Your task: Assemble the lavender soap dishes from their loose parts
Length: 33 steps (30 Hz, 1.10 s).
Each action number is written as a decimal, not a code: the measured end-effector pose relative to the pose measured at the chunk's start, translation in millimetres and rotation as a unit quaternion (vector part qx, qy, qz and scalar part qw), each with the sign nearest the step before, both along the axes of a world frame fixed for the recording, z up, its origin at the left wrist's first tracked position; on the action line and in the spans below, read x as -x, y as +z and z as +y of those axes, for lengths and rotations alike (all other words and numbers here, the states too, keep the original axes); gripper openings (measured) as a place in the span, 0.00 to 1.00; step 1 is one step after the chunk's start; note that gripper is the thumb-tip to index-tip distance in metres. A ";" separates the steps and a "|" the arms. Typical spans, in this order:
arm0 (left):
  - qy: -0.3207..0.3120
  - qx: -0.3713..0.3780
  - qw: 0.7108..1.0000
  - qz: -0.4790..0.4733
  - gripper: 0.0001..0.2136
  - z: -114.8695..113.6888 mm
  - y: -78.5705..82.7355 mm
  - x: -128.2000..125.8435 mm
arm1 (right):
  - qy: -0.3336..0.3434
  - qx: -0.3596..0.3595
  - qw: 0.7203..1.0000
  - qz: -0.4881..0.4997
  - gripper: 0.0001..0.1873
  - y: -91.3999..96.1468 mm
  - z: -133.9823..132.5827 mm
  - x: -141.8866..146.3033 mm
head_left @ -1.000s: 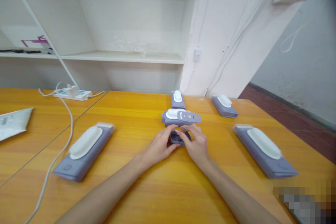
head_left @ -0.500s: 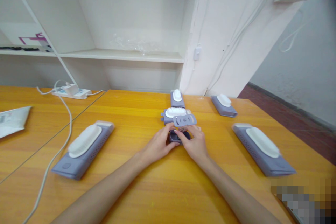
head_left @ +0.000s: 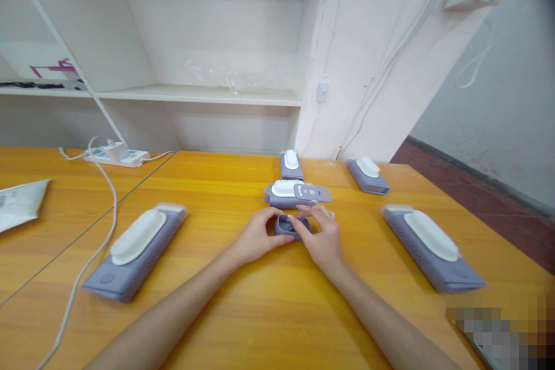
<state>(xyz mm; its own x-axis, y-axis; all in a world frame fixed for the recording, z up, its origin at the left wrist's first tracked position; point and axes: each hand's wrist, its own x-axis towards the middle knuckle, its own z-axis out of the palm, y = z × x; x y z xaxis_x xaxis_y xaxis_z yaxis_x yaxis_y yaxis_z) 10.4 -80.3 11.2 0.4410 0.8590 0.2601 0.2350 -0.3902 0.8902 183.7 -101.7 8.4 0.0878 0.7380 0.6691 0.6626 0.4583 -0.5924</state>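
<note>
My left hand [head_left: 256,236] is closed around the left end of a small purple-grey oval case [head_left: 284,231] with a dark hollow, low over the table. My right hand [head_left: 321,236] bends over the case's right side, its thumb tip at the hollow. What its fingers pinch is hidden. Just beyond those fingertips, a flat grey plate with slots [head_left: 319,192] overlaps a purple-grey box [head_left: 281,201] carrying a white bristled brush [head_left: 284,187]. Whether the plate rests there or is held, I cannot tell.
Similar brush boxes stand at the left [head_left: 117,280], right [head_left: 451,274], far right [head_left: 375,184] and back [head_left: 292,173]. A white cable [head_left: 113,208] runs from a power strip [head_left: 132,157] along the left. A white packet [head_left: 21,202] lies far left.
The slotted plate has shifted right and tilted, uncovering more of the brush behind it. More of the case's hollow shows. Both hands stay at the case; the view has shifted slightly.
</note>
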 end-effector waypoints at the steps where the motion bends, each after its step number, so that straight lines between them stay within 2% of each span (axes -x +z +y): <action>1: -0.016 0.047 0.998 -0.041 0.19 1.3 2.7 1.7 | 0.000 -0.013 1.000 -0.009 0.11 -0.4 -0.1 -1.9; 3: -0.035 0.124 0.984 -0.126 0.19 4.5 7.6 6.3 | -0.006 -0.030 0.999 -0.022 0.13 -1.1 0.9 -7.1; 6: 0.001 0.186 0.954 -0.236 0.17 11.1 10.8 14.3 | -0.040 -0.018 0.998 -0.036 0.14 -1.1 4.8 -16.0; 12: 0.059 0.311 0.847 -0.428 0.11 26.7 7.6 28.6 | -0.093 0.036 0.993 -0.066 0.15 -4.6 16.9 -24.3; 16: 0.079 0.339 0.801 -0.487 0.10 32.6 7.4 34.9 | -0.099 0.060 0.986 -0.116 0.30 -17.9 27.6 -26.9; 20: 0.084 0.341 0.790 -0.503 0.12 32.7 6.8 34.8 | -0.075 0.105 0.982 -0.142 0.39 -26.4 33.6 -28.7; 25: 0.049 0.364 0.793 -0.485 0.13 29.5 7.5 30.0 | -0.047 0.107 0.986 -0.119 0.41 -24.6 30.6 -28.0; 30: 0.099 0.367 0.803 -0.459 0.14 29.0 8.8 28.0 | -0.080 0.107 0.985 -0.108 0.41 -22.5 27.3 -29.0; 33: 0.129 0.370 0.816 -0.425 0.16 29.6 7.7 27.8 | -0.065 0.125 0.982 -0.123 0.42 -20.9 28.0 -29.2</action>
<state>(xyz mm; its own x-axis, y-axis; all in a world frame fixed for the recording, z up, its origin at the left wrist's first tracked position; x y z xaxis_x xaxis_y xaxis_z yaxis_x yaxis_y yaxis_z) -17.4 -50.7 18.9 0.1513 0.9551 -0.2547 -0.6017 0.2934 0.7429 212.9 -73.8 -12.4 0.0513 0.8755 0.4804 0.8428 0.2201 -0.4912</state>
